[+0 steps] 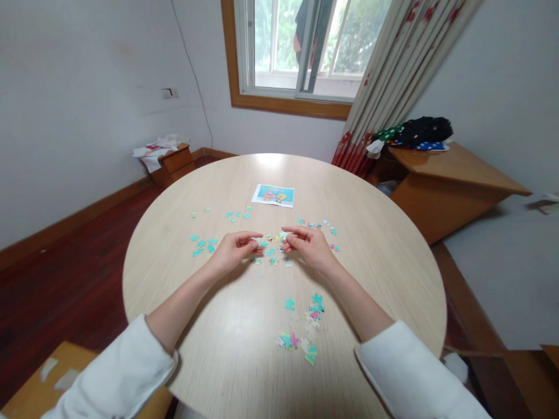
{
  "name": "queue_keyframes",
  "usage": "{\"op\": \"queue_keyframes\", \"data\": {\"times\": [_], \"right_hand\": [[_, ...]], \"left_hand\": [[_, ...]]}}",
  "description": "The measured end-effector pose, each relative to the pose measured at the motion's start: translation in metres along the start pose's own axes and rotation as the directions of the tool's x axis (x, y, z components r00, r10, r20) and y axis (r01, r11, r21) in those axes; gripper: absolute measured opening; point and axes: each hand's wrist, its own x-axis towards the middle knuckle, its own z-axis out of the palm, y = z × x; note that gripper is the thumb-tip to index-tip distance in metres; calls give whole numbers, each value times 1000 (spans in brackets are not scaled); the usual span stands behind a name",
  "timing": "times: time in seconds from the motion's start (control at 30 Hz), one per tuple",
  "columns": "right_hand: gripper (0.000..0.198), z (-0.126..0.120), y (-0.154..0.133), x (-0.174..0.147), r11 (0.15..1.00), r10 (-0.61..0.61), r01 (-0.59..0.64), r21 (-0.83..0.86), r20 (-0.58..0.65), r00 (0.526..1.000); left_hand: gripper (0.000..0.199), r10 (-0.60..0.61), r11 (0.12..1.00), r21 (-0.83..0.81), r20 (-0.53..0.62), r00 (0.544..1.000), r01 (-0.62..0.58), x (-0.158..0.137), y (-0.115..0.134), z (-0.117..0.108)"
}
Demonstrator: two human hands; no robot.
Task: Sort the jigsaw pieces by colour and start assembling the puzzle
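Though loose, jigsaw pieces [271, 252] between grips [234, 250] [312, 247]

Home, with floral curtain [388, 75]

Left hand [236, 251], right hand [309, 247] among puzzle pieces [271, 252] — picture sheet [273, 195] beyond.

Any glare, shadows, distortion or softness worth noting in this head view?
Head view: window partly washed out, table glare near its far edge; head view: soft shadow beside the left forearm; head view: curtain leans outward, likely lens distortion; head view: puzzle pieces look small and soft.
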Motion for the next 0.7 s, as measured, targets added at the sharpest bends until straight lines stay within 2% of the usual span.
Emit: {"op": "queue_keyframes", "data": {"times": [0.13,0.23,0.3,0.37,0.43,0.47,0.57,0.7], "right_hand": [[27,-2,-2,0,992,-36,33,-123,-25,999],[26,-6,-1,1,974,-77,63,-217,-56,995],[28,-7,0,3,965,-108,89,-246,-67,992],[30,-8,1,4,963,-127,105,-247,-73,989],[31,-7,1,4,964,-132,112,-242,-67,989],[31,-6,1,4,963,-133,115,-243,-59,989],[31,-5,1,3,959,-137,125,-253,-33,990],[30,-6,1,2,960,-138,129,-247,-20,990]], "left_hand": [[30,67,994,85,-56,996,-62,7,4,-9],[33,191,972,172,-191,963,-159,13,14,-34],[35,271,949,246,-325,906,-196,15,20,-59],[33,333,925,330,-462,822,-189,18,23,-87],[29,357,898,427,-570,740,-105,21,22,-115],[27,352,892,446,-598,720,-66,23,19,-126],[24,312,867,495,-621,719,51,28,12,-149],[26,254,841,523,-610,751,140,31,9,-157]]}}
